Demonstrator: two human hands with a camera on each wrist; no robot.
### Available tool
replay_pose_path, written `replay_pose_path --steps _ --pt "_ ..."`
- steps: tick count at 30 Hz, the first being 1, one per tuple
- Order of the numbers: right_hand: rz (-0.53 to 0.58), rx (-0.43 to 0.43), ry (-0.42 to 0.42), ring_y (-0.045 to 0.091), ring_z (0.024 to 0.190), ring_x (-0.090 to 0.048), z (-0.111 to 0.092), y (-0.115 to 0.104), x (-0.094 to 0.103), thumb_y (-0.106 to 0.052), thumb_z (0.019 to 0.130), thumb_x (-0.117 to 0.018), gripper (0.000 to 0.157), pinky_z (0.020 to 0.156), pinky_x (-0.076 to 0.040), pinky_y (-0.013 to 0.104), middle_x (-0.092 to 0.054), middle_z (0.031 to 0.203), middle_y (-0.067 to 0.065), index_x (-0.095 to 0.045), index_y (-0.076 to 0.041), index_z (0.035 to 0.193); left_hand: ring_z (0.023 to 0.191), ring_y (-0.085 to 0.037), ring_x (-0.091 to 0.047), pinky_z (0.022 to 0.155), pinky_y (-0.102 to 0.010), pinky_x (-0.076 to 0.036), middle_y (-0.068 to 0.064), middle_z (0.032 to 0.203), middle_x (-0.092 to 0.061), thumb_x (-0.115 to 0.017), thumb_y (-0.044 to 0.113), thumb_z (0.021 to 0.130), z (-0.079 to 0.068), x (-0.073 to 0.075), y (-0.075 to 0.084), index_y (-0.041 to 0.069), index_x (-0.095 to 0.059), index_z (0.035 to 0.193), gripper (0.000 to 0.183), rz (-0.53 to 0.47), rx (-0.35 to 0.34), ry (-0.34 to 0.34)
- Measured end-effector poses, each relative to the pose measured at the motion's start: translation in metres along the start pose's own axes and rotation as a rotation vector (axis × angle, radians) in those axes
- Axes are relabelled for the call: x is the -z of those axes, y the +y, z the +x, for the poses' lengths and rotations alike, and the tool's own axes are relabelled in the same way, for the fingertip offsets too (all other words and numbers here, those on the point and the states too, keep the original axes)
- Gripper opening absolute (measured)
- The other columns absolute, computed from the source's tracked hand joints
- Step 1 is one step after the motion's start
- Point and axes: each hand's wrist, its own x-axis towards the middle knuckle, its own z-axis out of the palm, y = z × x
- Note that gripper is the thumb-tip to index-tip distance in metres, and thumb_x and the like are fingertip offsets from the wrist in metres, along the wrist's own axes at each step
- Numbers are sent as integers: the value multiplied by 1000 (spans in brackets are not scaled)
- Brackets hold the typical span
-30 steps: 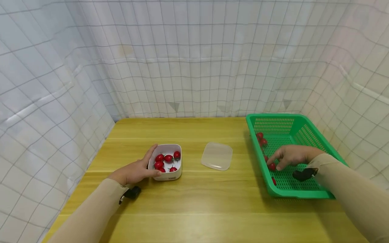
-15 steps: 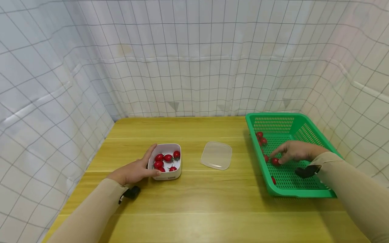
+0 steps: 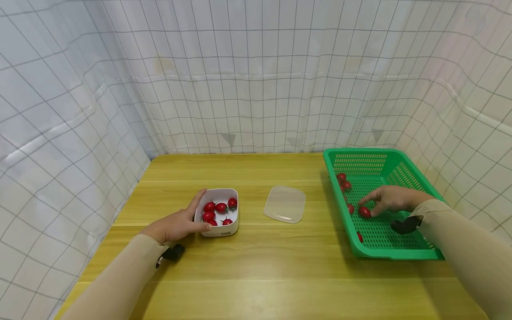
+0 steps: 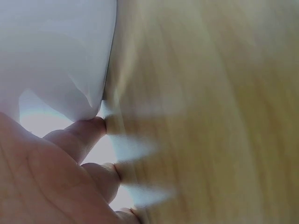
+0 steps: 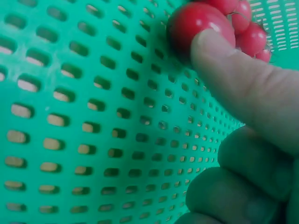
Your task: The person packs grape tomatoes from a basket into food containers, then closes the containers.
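My left hand [image 3: 176, 225] holds the left side of a small white square box [image 3: 235, 226], its thumb over the front rim and a finger along the far left. Several red cherry tomatoes [image 3: 221, 208] lie inside the box. In the left wrist view, the fingers [image 4: 84, 135] touch the white wall of the box [image 4: 60, 51]. Over in the green basket [image 3: 394, 254], my right hand [image 3: 394, 198] pinches a cherry tomato [image 3: 364, 212] between thumb and fingers, low above the basket floor. The right wrist view has the thumb [image 5: 224, 56] pressed on that tomato [image 5: 184, 28].
A clear plastic lid [image 3: 285, 204] lies on the wooden table [image 3: 276, 266] between box and basket. More cherry tomatoes [image 3: 346, 186] sit along the basket's left wall. White grid-patterned curtains [image 3: 256, 80] stand around the back and sides.
My right hand has taken hold of a cherry tomato by the basket's left wall and drawn it slightly right and back. The left hand and box stay put.
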Motion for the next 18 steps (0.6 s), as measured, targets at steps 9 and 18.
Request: replay_pose_path --steps 9,18 --pt "4 -2 -23 9 51 -20 4 0 -3 -18 95 -77 58 50 -29 24 -71 105 7 -60 -3 148 145 -56 -41 118 -72 -33 -35 167 -24 -70 56 93 0 0 0 27 16 168 117 -1 4 -3" --pt "-8 23 -30 12 60 -37 7 0 -5 -16 93 -79 56 55 -33 30 -66 123 18 -62 3 143 146 -55 -40 119 -71 -32 -34 168 -22 -70 56 93 1 0 0 25 15 168 119 -9 -1 -7"
